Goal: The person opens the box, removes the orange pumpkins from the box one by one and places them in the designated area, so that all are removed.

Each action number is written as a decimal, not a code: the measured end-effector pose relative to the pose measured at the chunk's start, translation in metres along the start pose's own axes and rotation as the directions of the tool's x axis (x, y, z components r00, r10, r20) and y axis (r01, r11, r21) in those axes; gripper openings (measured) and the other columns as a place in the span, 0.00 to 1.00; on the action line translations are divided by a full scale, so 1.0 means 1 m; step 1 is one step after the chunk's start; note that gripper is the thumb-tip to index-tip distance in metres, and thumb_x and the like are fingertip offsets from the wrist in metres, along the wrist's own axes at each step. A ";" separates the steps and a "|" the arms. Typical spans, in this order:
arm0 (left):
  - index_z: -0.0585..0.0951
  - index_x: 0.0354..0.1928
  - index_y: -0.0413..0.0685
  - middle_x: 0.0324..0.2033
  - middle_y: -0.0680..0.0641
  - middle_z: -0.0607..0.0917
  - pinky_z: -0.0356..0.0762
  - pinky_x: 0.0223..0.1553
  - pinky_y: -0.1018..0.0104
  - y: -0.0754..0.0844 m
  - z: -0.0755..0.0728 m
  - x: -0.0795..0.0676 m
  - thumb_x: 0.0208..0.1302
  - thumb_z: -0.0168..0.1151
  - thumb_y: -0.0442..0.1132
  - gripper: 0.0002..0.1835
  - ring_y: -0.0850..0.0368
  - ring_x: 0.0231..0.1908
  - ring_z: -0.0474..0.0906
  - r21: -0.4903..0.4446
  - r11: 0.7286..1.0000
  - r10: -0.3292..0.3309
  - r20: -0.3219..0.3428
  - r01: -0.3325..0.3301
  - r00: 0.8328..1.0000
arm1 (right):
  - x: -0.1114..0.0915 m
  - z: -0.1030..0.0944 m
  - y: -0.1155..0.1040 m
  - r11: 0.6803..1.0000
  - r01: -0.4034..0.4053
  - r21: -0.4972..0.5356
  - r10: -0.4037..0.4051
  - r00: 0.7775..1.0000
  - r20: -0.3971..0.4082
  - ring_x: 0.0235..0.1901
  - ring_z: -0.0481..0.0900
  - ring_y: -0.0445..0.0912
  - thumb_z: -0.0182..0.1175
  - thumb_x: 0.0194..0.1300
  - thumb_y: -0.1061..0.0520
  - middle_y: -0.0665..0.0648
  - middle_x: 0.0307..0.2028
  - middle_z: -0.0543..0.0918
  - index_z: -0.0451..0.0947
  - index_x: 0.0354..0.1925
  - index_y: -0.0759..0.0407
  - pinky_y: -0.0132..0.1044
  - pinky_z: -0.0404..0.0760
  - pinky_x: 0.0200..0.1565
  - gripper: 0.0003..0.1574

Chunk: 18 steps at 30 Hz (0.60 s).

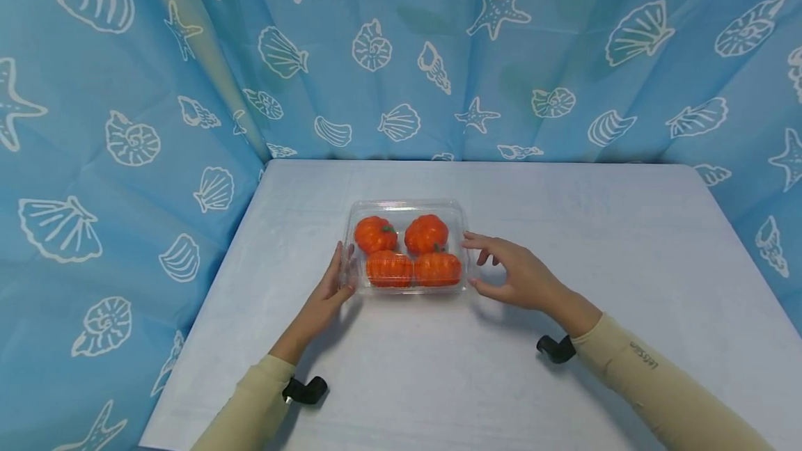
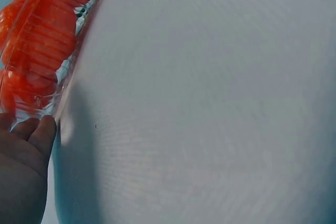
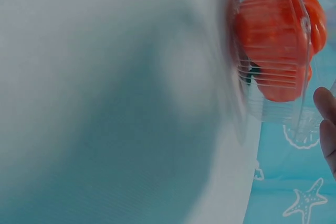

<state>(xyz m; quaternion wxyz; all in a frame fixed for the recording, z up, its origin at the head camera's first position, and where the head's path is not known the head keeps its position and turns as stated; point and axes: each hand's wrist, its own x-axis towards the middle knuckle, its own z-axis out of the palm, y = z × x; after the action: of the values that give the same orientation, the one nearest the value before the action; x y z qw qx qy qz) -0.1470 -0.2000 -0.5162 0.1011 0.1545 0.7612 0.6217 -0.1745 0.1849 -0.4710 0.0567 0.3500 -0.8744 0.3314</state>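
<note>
A clear plastic container [image 1: 407, 291] stands on the table with several small orange pumpkins [image 1: 427, 234] inside, some with green stems. At its left side is my left hand [image 1: 326, 298], fingers fairly straight along the wall and thumb at the front corner. In the left wrist view, those fingertips [image 2: 46, 125] touch the end of the ribbed container wall. My right hand [image 1: 516, 273] is at the container's right side, fingers bent loosely, index fingertip by the rim and thumb near the front corner. Two of its fingers [image 3: 326, 103] show beside the clear rim in the right wrist view.
The table [image 1: 595, 242] has a white cover. A blue curtain [image 1: 388, 33] with white shells and starfish hangs along the table's back and left side. A small black camera [image 1: 305, 390] sits on the left wrist, another black camera [image 1: 555, 349] on the right.
</note>
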 end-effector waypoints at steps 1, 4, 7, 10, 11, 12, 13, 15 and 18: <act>0.35 0.82 0.51 0.80 0.41 0.44 0.48 0.74 0.43 0.000 0.000 0.000 0.77 0.50 0.29 0.44 0.44 0.79 0.35 0.001 1.000 -0.005 -0.001 0.005 1.000 | 0.001 -0.002 0.000 1.000 -0.003 -0.002 0.003 1.000 -0.006 0.41 0.81 0.51 0.73 0.58 0.54 0.58 0.60 0.81 0.70 0.71 0.53 0.49 0.86 0.39 0.44; 0.36 0.82 0.50 0.81 0.41 0.44 0.46 0.75 0.45 0.001 0.000 0.000 0.77 0.50 0.30 0.44 0.44 0.79 0.34 0.009 1.000 -0.022 -0.003 0.022 1.000 | 0.004 -0.007 0.000 1.000 -0.021 -0.018 0.021 1.000 -0.022 0.40 0.81 0.51 0.73 0.59 0.54 0.55 0.50 0.84 0.70 0.71 0.52 0.48 0.86 0.39 0.44; 0.37 0.82 0.47 0.81 0.41 0.43 0.49 0.75 0.57 0.002 0.001 0.000 0.77 0.51 0.30 0.43 0.44 0.79 0.36 0.019 0.999 -0.030 -0.005 0.030 1.000 | 0.010 -0.013 0.000 0.999 -0.040 -0.036 0.039 0.999 -0.036 0.40 0.81 0.50 0.72 0.61 0.55 0.55 0.44 0.85 0.70 0.72 0.51 0.47 0.86 0.39 0.43; 0.38 0.81 0.43 0.81 0.41 0.44 0.52 0.72 0.70 0.002 0.001 0.001 0.77 0.51 0.30 0.42 0.44 0.79 0.41 0.034 0.999 -0.027 -0.012 0.027 1.000 | 0.016 -0.018 0.000 0.998 -0.046 -0.048 0.044 0.998 -0.053 0.39 0.81 0.50 0.71 0.62 0.55 0.55 0.42 0.85 0.71 0.71 0.52 0.46 0.85 0.40 0.40; 0.38 0.81 0.43 0.81 0.41 0.44 0.53 0.72 0.71 0.002 0.001 0.001 0.77 0.51 0.30 0.42 0.43 0.79 0.43 0.039 0.999 -0.023 -0.011 0.024 1.000 | 0.018 -0.020 0.000 0.998 -0.046 -0.052 0.043 0.997 -0.057 0.39 0.81 0.51 0.70 0.63 0.55 0.55 0.42 0.85 0.71 0.71 0.53 0.46 0.85 0.40 0.40; 0.38 0.81 0.41 0.80 0.40 0.44 0.53 0.72 0.70 0.002 0.001 0.001 0.77 0.51 0.30 0.42 0.41 0.78 0.44 0.035 0.999 -0.012 -0.008 0.013 1.000 | 0.020 -0.022 0.000 0.997 -0.045 -0.058 0.042 0.997 -0.059 0.39 0.81 0.51 0.70 0.64 0.55 0.55 0.42 0.85 0.71 0.71 0.53 0.45 0.85 0.40 0.39; 0.38 0.81 0.42 0.80 0.40 0.44 0.53 0.72 0.68 0.002 0.001 0.001 0.76 0.52 0.30 0.42 0.41 0.78 0.45 0.043 0.999 -0.011 -0.010 0.011 1.000 | 0.022 -0.023 0.000 0.997 -0.045 -0.061 0.042 0.997 -0.058 0.39 0.80 0.50 0.69 0.64 0.55 0.54 0.43 0.85 0.71 0.71 0.54 0.44 0.84 0.40 0.39; 0.38 0.82 0.45 0.81 0.42 0.45 0.54 0.73 0.61 0.002 0.002 0.001 0.76 0.54 0.32 0.44 0.42 0.78 0.46 0.068 0.998 -0.017 -0.014 0.018 1.000 | 0.025 -0.025 0.000 0.996 -0.048 -0.072 0.045 0.998 -0.052 0.40 0.81 0.50 0.68 0.65 0.54 0.53 0.45 0.86 0.71 0.72 0.53 0.43 0.84 0.40 0.39; 0.39 0.82 0.52 0.81 0.48 0.47 0.55 0.73 0.52 0.001 0.004 0.003 0.75 0.58 0.36 0.46 0.47 0.78 0.48 0.099 0.994 -0.035 -0.028 0.037 0.999 | 0.030 -0.029 0.001 0.996 -0.053 -0.077 0.049 0.998 -0.046 0.40 0.80 0.48 0.67 0.66 0.53 0.54 0.47 0.86 0.70 0.72 0.53 0.42 0.84 0.41 0.38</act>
<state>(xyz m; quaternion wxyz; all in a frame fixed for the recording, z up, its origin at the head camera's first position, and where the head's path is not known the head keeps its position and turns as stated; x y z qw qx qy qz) -0.1482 -0.1952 -0.5159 0.0943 0.1374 0.7951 0.5831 -0.2018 0.1861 -0.4390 0.0812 0.3176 -0.8938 0.3059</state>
